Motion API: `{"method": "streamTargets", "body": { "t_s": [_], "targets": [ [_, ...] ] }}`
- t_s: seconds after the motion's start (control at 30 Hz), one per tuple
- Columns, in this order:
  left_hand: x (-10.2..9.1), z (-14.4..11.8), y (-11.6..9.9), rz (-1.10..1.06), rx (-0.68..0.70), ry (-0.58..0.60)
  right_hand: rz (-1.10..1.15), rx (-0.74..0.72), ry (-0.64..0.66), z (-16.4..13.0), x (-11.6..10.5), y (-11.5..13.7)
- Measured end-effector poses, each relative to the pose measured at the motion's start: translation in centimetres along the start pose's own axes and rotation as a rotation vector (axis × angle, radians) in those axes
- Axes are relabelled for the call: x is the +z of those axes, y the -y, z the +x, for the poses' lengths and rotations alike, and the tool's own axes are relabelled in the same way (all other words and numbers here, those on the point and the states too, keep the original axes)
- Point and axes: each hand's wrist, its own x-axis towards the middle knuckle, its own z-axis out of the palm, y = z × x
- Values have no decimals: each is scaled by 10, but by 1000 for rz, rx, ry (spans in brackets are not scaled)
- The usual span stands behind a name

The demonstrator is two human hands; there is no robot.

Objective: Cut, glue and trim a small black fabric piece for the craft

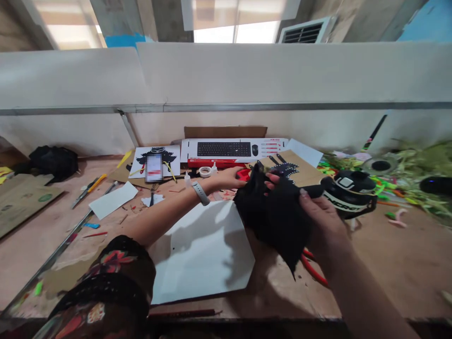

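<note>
A piece of black cloth (278, 216) hangs in the middle above the table, its lower corner pointing down. My right hand (323, 216) grips its right side, the thumb lying on the front. My left hand (235, 179), with a watch on the wrist, reaches to the cloth's upper left edge beside a red thing (243, 175). The cloth hides most of its fingers, so I cannot tell their grip. Fingertips (271, 181) show at the cloth's upper edge; whose they are is unclear. A white board (205, 254) lies below, left of the cloth.
Behind stand a keyboard box (226, 149), a tape roll (205, 172) and a phone (154, 168). A black jug (353, 193) is at the right near colourful scraps. Red curved handles (314, 270) lie beneath my right hand. Cutters (88, 190) and paper (113, 199) lie left.
</note>
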Motion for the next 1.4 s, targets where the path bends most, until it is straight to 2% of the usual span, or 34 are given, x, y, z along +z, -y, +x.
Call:
{"method": "streamTargets", "body": {
  "t_s": [0.2,0.27,0.37,0.5,0.6,0.67,0.77,0.83,0.9,0.97,1.03,1.1,1.13,1.2,1.27,1.3,1.33,1.4],
  "targets": [
    [-10,-62,-2,-53,-177,-66,21,87,100,12,6,-44],
    [-6,-80,-4,-202,-282,-29,2,87,170,13,11,-53],
    [1,-100,-8,-405,-305,15,-39,127,255,10,19,-64],
    [1,-120,-11,-313,-327,-113,-230,129,319,3,21,-80],
    [-8,-138,-10,-226,-342,-179,-465,124,396,-1,13,-95],
    [-16,-150,-7,-215,-380,-189,-591,132,395,1,3,-104],
    [-25,-165,1,-211,-526,-187,-743,104,298,9,-15,-104],
    [-28,-172,5,-182,-593,-177,-848,77,212,19,-28,-93],
    [-30,-175,8,-169,-612,-182,-944,20,125,30,-41,-75],
    [-31,-175,10,-202,-614,-185,-1018,-128,58,40,-52,-55],
    [-31,-172,12,-265,-620,-185,-1046,-281,-101,48,-62,-37],
    [-31,-168,14,-328,-643,-159,-1099,-328,-261,49,-71,-26],
    [-31,-166,14,-347,-656,-145,-1152,-303,-294,47,-75,-23],
    [-31,-164,13,-360,-672,-136,-1307,-185,-211,35,-77,-23],
    [-31,-162,11,-363,-664,-164,-1441,-90,8,17,-71,-28],
    [-31,-162,10,-366,-657,-181,-1479,-99,115,8,-64,-33],
    [-30,-162,9,-374,-652,-192,-1481,-168,202,0,-55,-40],
    [-28,-162,8,-405,-639,-181,-1393,-454,324,-11,-32,-58]
  ]
}}
